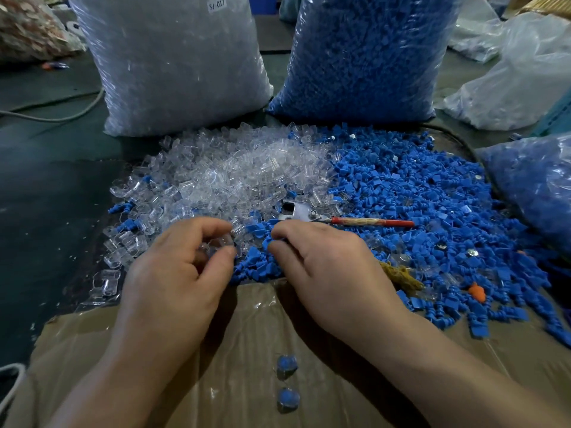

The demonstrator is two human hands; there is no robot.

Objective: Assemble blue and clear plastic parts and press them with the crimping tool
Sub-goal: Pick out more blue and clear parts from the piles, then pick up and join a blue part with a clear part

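A white sticker (217,4) (slightly tilted) on the clear-parts bag (173,63) reads "SJ 017".

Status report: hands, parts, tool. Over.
Left hand pinches clear part. Right hand pinches blue part; parts not yet joined. Crimping tool lies untouched just beyond the fingers. Nothing in the way.

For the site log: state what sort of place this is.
Probably a small factory or workshop floor for hand assembly: a clear-parts sack and a blue-parts sack stand behind a loose heap, with a crimping tool lying on it.
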